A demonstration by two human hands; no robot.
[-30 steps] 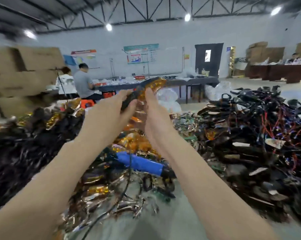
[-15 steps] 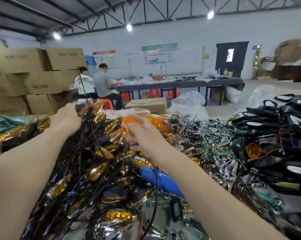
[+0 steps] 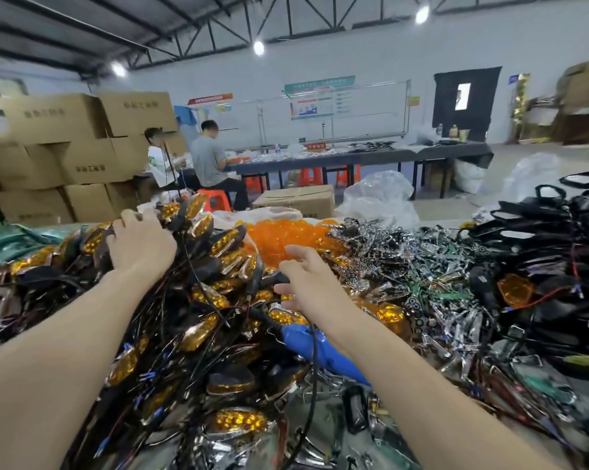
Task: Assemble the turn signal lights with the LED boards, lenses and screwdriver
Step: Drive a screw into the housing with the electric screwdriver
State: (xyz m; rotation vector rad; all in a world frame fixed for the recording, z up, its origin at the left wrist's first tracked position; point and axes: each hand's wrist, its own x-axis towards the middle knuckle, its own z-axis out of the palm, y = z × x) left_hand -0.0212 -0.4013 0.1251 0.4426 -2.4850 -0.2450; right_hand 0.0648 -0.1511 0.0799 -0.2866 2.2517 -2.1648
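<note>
- Left hand [image 3: 140, 247]: palm down on top of the heap of finished turn signal lights [image 3: 215, 300], back of the hand toward the camera. Fingers bend over the far side of the heap and their tips are hidden, so I cannot tell whether it grips a light or only rests there.
- Right hand [image 3: 308, 283]: fingers [image 3: 301, 251] loosely spread and slightly bent, thumb out to the side, holding nothing. It hovers just above the heap, near the edge of the orange lenses [image 3: 286, 234].
- Hands well apart, left farther out than right.
- Blue-handled screwdriver [image 3: 323, 349]: lies among the lights and wires, partly under the right forearm, cable trailing toward the camera.
- LED boards [image 3: 422, 276]: a silver and green heap, right of the lenses.
- Black housings [image 3: 557, 228]: stacked at the far right.
- Background: two people seated at a long table [image 3: 371, 157], with cardboard boxes [image 3: 83, 147] at left.
</note>
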